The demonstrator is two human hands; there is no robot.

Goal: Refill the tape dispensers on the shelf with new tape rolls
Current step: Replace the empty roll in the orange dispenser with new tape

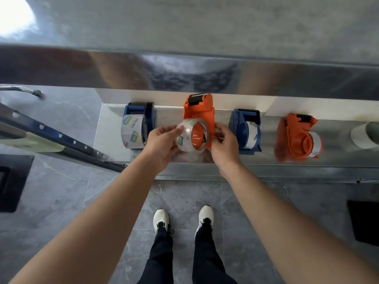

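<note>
standing at a steel shelf (110,140) with four tape dispensers in a row along it. gripping a clear tape roll (185,138) in the left hand (162,144), thumb over the top and fingers curled under the near side. holding the middle orange dispenser (200,111) with the right hand (224,148), fingers curled round its right edge, just beside the roll. hands close together, parted only by the roll and the dispenser body. roll upright on its edge, pressed against the dispenser's side, with orange plastic showing through the open core; cannot tell whether fully seated on the hub. to the left, a left blue dispenser (141,113) already carrying a labelled roll. to the right, a right blue dispenser (240,124) with a pale roll in it, then a far orange dispenser (293,136), blurred, also loaded. at the shelf's right end, a white roll (361,136), partly cut off by the frame. below, a grey tiled floor (61,191), white shoes (161,220) and dark trousers. at left, a blue perforated rail (61,136) slanting toward the shelf.
</note>
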